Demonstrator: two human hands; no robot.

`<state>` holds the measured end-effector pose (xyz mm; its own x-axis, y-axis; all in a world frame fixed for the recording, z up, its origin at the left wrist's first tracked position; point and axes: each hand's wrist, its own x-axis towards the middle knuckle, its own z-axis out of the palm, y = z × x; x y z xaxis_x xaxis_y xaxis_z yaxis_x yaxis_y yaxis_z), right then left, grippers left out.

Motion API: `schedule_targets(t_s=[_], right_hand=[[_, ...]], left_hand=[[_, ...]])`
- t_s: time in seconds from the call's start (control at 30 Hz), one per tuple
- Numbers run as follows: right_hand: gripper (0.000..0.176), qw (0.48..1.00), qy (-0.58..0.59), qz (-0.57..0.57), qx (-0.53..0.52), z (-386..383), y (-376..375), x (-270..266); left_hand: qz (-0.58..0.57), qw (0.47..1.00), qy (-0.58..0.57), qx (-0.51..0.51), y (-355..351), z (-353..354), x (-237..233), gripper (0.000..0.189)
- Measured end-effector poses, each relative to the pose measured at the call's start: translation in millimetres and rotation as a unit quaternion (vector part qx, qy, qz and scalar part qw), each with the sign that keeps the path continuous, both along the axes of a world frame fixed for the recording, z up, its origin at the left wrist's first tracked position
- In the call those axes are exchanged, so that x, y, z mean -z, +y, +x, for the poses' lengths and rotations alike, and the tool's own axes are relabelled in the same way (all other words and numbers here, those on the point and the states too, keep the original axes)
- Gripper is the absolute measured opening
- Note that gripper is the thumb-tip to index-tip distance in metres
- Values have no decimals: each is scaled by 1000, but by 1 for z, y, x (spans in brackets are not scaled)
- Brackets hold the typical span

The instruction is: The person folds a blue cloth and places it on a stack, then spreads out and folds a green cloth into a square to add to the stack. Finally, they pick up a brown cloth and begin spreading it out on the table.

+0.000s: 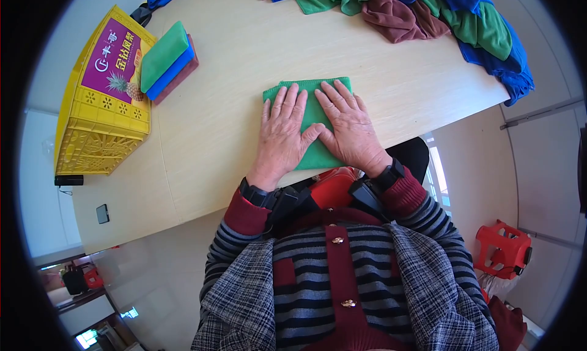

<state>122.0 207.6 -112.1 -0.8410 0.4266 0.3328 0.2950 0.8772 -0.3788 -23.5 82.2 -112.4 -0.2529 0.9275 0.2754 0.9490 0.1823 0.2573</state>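
Observation:
A green cloth [314,115], folded into a rectangle, lies flat at the table's near edge. My left hand [282,131] rests palm down on its left side, fingers stretched toward the far edge. On the right side my right hand [350,126] presses flat too, its fingers extended. The two thumbs meet near the middle of the cloth. Parts of the cloth are hidden under both palms.
On the wooden table [232,57], folded green, blue and brown cloths [168,60] lie stacked beside a yellow crate [107,106]. Loose crumpled cloths [422,14] heap along the far right. A small dark flat object [103,214] lies at left. A red stool [502,250] stands right.

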Motion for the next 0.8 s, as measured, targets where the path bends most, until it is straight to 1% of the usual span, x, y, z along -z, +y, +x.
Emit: schedule_targets(t_s=[0.13, 0.23, 0.33, 0.4, 0.5, 0.53, 0.63, 0.73, 0.8], right_hand=[[65, 1000, 18, -5, -4, 5, 1, -1], [64, 1000, 22, 0, -1, 7, 0, -4], [61, 999, -16, 43, 24, 10, -2, -9], [60, 999, -13, 50, 11, 8, -6, -20], [58, 999, -12, 49, -10, 12, -16, -23], [58, 999, -7, 38, -14, 12, -15, -18], [57, 999, 15, 16, -40, 5, -13, -11], [57, 999, -37, 31, -25, 6, -14, -17], [57, 998, -36, 46, -31, 4, -15, -21]], left_hand=[[9, 1000, 12, -16, -2, 0, 0, 83], [-10, 999, 29, -23, -2, 2, -3, 84], [4, 999, 31, -24, -10, 10, -8, 84], [10, 999, 31, -27, -15, 18, -17, 85], [17, 999, -9, 32, -28, 40, -30, 86], [17, 999, -6, 27, -32, 43, -29, 86], [-30, 999, 3, 39, -47, 40, -22, 87], [-36, 999, 13, 34, -56, 31, -21, 90], [-35, 999, 15, 38, -57, 23, -24, 93]])
